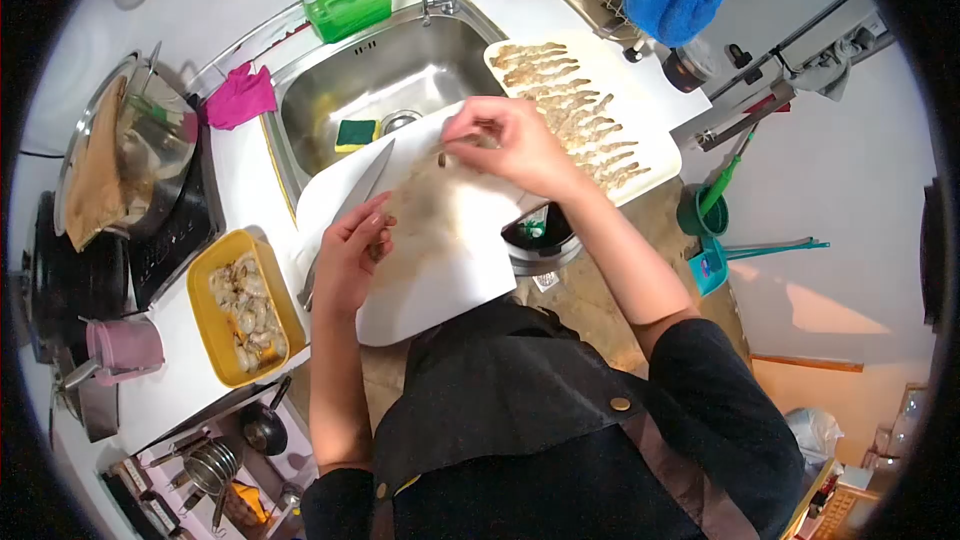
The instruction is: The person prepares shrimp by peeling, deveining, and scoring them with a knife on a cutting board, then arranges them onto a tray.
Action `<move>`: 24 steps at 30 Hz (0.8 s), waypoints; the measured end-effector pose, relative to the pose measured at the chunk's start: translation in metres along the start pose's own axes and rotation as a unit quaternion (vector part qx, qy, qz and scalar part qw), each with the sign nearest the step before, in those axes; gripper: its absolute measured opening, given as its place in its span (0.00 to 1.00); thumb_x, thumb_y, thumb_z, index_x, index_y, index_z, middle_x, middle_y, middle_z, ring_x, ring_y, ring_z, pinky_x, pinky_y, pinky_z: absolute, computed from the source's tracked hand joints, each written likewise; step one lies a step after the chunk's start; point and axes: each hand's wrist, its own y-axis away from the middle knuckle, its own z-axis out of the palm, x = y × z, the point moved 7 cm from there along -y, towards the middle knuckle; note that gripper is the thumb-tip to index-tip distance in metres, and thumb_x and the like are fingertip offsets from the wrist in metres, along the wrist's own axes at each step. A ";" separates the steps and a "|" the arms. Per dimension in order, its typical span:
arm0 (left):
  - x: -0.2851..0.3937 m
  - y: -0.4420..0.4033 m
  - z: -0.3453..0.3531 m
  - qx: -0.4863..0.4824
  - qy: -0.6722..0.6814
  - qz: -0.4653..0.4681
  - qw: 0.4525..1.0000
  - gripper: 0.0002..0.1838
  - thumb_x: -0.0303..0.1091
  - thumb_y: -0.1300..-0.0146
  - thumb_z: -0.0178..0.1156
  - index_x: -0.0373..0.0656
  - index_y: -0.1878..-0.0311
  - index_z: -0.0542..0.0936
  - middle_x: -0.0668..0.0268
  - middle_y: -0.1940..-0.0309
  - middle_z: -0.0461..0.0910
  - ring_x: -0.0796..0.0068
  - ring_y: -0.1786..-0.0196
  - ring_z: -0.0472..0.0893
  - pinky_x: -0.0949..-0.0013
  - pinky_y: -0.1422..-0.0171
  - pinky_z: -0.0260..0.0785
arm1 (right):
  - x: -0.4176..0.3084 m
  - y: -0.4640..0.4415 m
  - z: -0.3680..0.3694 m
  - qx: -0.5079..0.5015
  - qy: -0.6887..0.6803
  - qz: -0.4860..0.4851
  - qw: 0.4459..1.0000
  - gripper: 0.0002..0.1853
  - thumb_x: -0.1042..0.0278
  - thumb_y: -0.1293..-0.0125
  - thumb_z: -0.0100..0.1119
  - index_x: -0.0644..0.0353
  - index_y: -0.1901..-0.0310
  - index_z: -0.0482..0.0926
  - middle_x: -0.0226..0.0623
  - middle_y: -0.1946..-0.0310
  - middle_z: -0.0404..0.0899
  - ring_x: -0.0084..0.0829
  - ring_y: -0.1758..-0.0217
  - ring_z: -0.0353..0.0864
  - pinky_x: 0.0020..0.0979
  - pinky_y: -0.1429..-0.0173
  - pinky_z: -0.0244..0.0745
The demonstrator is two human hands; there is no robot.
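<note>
My right hand [510, 145] is over the white cutting board [440, 295], fingers pinched together. A small brown bit shows under its fingertips, too blurred to name. My left hand [355, 250] is at the board's left side with its fingers curled in; whatever is in them is hidden. Between the hands lies a patch of tan crumbs or flour [425, 205]. A knife [372, 178] rests along the board's left edge, partly behind my left hand. To the right, a cream tray [650, 145] holds rows of coated shrimp [570, 100].
A yellow container [205, 315] of pale raw pieces stands left. Behind the board is a steel sink [310, 105] with a sponge [357, 134]. A pink cloth [240, 97] and large pot [160, 140] are at the left. Below the board's right edge stands a bin [545, 255].
</note>
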 end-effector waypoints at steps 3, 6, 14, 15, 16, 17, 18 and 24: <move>0.003 -0.029 0.040 0.010 -0.077 0.020 0.997 0.18 0.32 0.33 0.60 0.33 0.43 0.78 0.65 0.62 0.80 0.82 0.65 0.77 0.78 0.58 0.73 | 0.035 0.015 -0.056 0.019 -0.028 0.051 0.998 0.04 0.82 0.41 0.63 0.65 0.64 0.80 0.29 0.64 0.81 0.17 0.61 0.78 0.21 0.52 0.72; -0.004 -0.073 0.085 0.009 -0.160 0.030 0.987 0.15 0.31 0.34 0.61 0.31 0.48 0.81 0.66 0.66 0.82 0.80 0.68 0.78 0.78 0.59 0.73 | 0.068 0.023 -0.116 0.035 -0.033 0.104 0.993 0.04 0.82 0.41 0.62 0.65 0.64 0.80 0.28 0.65 0.80 0.17 0.60 0.78 0.20 0.52 0.72; -0.002 -0.219 0.194 0.078 -0.514 0.178 0.835 0.11 0.31 0.38 0.62 0.37 0.56 0.85 0.58 0.71 0.85 0.70 0.70 0.83 0.68 0.62 0.74 | 0.190 -0.009 -0.251 0.083 0.098 0.113 0.985 0.02 0.77 0.42 0.63 0.64 0.66 0.81 0.26 0.78 0.78 0.14 0.73 0.72 0.21 0.67 0.69; -0.003 -0.231 0.202 0.088 -0.563 0.208 0.795 0.11 0.31 0.39 0.61 0.38 0.56 0.85 0.56 0.71 0.85 0.68 0.70 0.84 0.66 0.63 0.75 | 0.199 -0.014 -0.257 0.076 0.097 0.126 0.984 0.02 0.77 0.42 0.63 0.64 0.67 0.81 0.26 0.78 0.77 0.15 0.73 0.72 0.21 0.67 0.69; -0.006 -0.241 0.204 0.102 -0.588 0.214 0.773 0.11 0.32 0.42 0.62 0.41 0.58 0.86 0.51 0.69 0.84 0.57 0.66 0.85 0.61 0.58 0.77 | 0.204 -0.020 -0.260 0.068 0.145 0.114 0.981 0.02 0.77 0.42 0.62 0.64 0.68 0.80 0.27 0.79 0.77 0.15 0.74 0.72 0.22 0.68 0.69; -0.014 -0.249 0.202 0.114 -0.618 0.187 0.755 0.10 0.31 0.42 0.60 0.42 0.59 0.86 0.51 0.67 0.84 0.55 0.65 0.85 0.59 0.57 0.77 | 0.213 -0.023 -0.262 0.047 0.152 0.126 0.979 0.01 0.78 0.42 0.61 0.64 0.68 0.80 0.28 0.78 0.77 0.16 0.72 0.72 0.22 0.66 0.69; -0.016 -0.251 0.207 0.125 -0.647 0.159 0.735 0.11 0.31 0.42 0.58 0.43 0.60 0.86 0.52 0.66 0.84 0.54 0.63 0.84 0.58 0.55 0.76 | 0.219 -0.023 -0.262 0.026 0.158 0.138 0.977 0.02 0.79 0.42 0.61 0.64 0.68 0.80 0.28 0.77 0.77 0.16 0.71 0.73 0.22 0.63 0.70; -0.012 -0.251 0.221 0.172 -0.717 0.224 0.637 0.08 0.29 0.44 0.57 0.44 0.66 0.86 0.53 0.69 0.84 0.52 0.64 0.84 0.54 0.55 0.76 | 0.201 -0.030 -0.257 0.016 0.358 -0.053 0.932 0.07 0.75 0.48 0.59 0.63 0.66 0.81 0.42 0.63 0.77 0.39 0.58 0.79 0.35 0.55 0.75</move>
